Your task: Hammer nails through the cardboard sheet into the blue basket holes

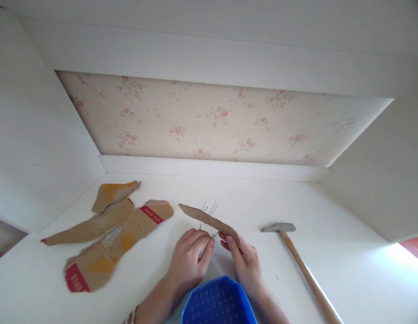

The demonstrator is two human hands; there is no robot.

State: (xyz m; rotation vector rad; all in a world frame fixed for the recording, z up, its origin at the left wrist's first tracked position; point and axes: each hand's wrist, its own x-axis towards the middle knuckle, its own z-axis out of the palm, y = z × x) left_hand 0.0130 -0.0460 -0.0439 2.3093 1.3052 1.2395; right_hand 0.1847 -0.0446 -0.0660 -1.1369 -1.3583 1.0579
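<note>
A narrow cardboard piece point(212, 220) is held up, tilted, above the white surface. My right hand point(244, 261) grips its right end between thumb and fingers. Several thin metal nails point(213, 209) stick out from its far side, and short ends show on the near side. My left hand point(191, 254) is closed in a pinch at the near side, on a thin grey nail point(216, 234) that points at the cardboard. Just in front of me, below both hands, is a blue perforated plastic basket point(191, 310); its contents cannot be made out.
Torn cardboard pieces point(94, 229) with red and yellow print lie at the left, one of them dotted with small holes. A hammer point(306, 270) with a wooden handle rests at the right. White panels point(43, 121) and a floral wall point(202, 121) enclose the surface point(289, 198).
</note>
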